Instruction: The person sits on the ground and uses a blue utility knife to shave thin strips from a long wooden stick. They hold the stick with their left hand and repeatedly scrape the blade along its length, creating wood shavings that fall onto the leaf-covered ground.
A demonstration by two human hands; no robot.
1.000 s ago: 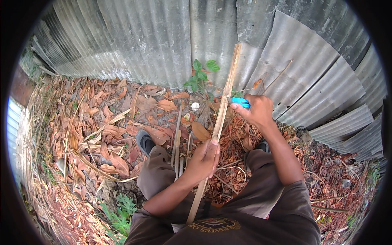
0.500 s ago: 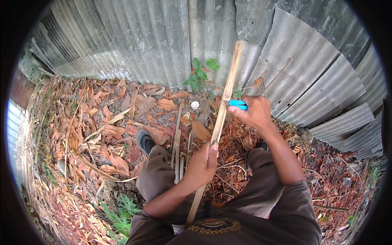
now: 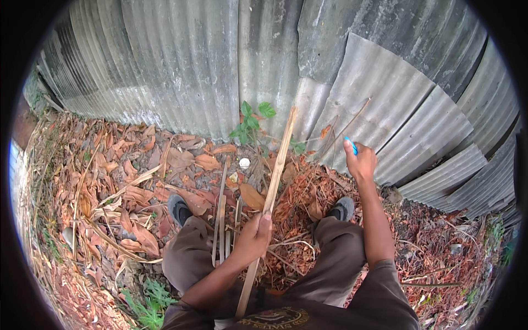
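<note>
The person wears loose brown trousers (image 3: 335, 258), creased at the knees; a dark brown short-sleeved shirt (image 3: 385, 297) with a pale round emblem on the chest; grey slip-on shoes (image 3: 179, 208) with darker tops; both forearms are bare, without watch or bands.

A long, pale wooden stick (image 3: 269, 201) slants up and slightly rightward, its upper end reaching toward the corrugated metal sheets while its lower end runs down to the person's lap; the left hand (image 3: 252, 239) is closed around it a little below the middle. The right hand (image 3: 360, 162), raised clear of the stick and off to its right, grips a small blue-handled tool (image 3: 352, 145) (only the blue tip shows above the fingers).
</note>
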